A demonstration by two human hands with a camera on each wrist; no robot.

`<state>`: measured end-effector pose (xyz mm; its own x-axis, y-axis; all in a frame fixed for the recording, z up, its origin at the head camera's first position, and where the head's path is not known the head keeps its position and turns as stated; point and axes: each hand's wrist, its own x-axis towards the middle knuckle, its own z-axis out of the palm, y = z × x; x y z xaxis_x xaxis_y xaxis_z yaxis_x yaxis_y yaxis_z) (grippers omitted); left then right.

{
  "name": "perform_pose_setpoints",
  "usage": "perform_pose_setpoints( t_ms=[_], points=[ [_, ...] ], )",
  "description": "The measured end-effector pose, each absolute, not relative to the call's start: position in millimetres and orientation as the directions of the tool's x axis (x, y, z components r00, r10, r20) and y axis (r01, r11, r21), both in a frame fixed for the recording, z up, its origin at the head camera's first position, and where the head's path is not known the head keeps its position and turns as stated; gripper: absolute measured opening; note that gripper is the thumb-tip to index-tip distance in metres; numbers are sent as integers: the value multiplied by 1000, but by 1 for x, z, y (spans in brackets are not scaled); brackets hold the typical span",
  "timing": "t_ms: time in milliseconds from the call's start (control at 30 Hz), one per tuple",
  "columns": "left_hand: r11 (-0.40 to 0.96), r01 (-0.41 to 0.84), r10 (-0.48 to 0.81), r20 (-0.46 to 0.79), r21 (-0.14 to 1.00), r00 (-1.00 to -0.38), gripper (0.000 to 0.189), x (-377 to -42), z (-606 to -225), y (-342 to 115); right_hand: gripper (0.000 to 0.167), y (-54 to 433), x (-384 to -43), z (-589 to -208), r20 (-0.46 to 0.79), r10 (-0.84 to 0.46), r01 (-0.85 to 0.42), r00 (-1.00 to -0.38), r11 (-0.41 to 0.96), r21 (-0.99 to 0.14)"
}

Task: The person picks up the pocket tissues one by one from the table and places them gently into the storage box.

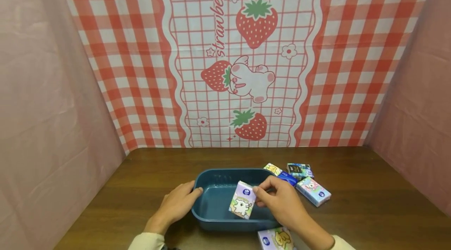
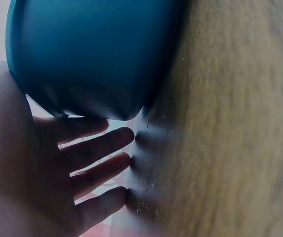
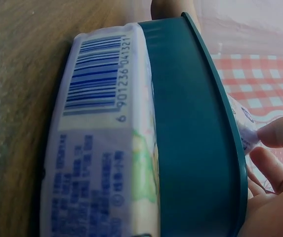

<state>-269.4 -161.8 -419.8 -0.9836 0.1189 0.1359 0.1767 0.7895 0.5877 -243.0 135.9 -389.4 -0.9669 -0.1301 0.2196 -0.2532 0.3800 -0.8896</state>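
A dark teal rectangular plastic bin (image 1: 215,225) stands on the wooden table. My left hand (image 1: 178,204) holds its left end, thumb over the rim and fingers along the outside; the left wrist view shows those fingers (image 2: 101,175) spread, their tips near the tabletop. Over the bin, my right hand (image 1: 282,199) pinches a lilac pocket tissue pack (image 1: 242,200) with a white cartoon animal by its upper right corner, between thumb and fingers. The pack hangs tilted, its face toward me. In the right wrist view, the held pack (image 3: 242,123) shows partly beyond the bin's rim.
A lilac tissue pack with a brown cartoon dog (image 1: 276,239) lies close in front of the bin. Right of the bin lie a blue-pink pack (image 1: 313,191), a dark floral pack (image 1: 300,170), a blue pack (image 1: 288,178) and a yellow one (image 1: 273,169). A strawberry-print cloth (image 1: 246,125) hangs behind.
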Motion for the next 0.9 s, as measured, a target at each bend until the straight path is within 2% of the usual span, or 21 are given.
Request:
perform_pose_setpoints(
  t_ms=[400, 667, 900],
  points=[
    [788, 170, 119, 124, 592, -985, 47, -271, -424, -162, 20, 126, -244, -387, 217, -174, -266, -960, 341, -902],
    [786, 166, 118, 119, 596, -986, 48, -272, -425, -161, 22, 115, -248, -387, 194, -266, -264, -944, 261, -929],
    [784, 172, 116, 131, 597, -984, 45, -273, -424, -163, 20, 108, -249, -386, 176, -312, -270, -934, 289, -918]
  ],
)
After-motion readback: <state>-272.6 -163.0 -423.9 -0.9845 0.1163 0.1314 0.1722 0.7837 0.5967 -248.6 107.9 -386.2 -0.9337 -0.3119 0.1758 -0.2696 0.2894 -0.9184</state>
